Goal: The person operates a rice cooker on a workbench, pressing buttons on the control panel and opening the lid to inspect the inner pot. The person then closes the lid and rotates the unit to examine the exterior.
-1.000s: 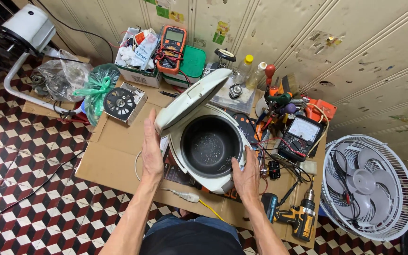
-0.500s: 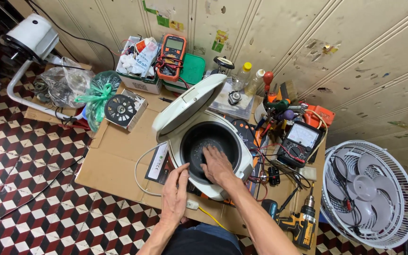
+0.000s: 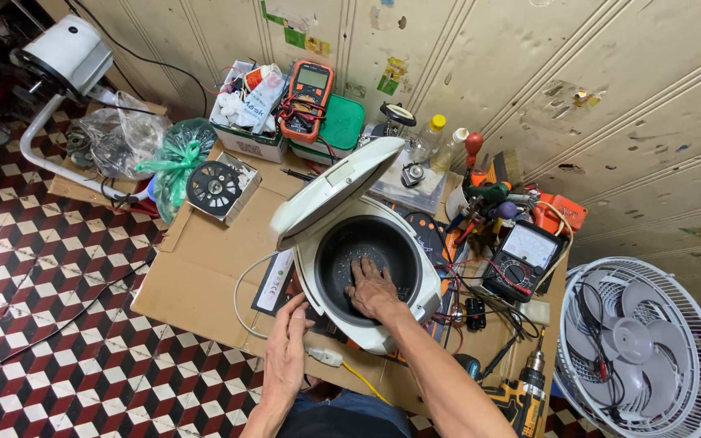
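On the cardboard [image 3: 204,268] spread over the tiled floor sits the white cooker [image 3: 363,268], its lid [image 3: 338,188] tipped up and back toward the wall. My right hand [image 3: 371,288] is down inside the dark pot, palm flat on the bottom, fingers spread and loose, gripping nothing. My left hand [image 3: 285,345] rests against the cooker's near left edge, fingers bent toward the rim; whether they truly pinch anything I cannot tell, since the body of the cooker hides the tips. Just beside that hand a white plug [image 3: 324,355] lies on the cardboard, with a yellow wire running off it toward me. To the right of the cooker lies a black meter [image 3: 525,258] amid red and black leads. A drill [image 3: 521,397] lies near my right forearm, and a white fan [image 3: 642,349] stands further right.
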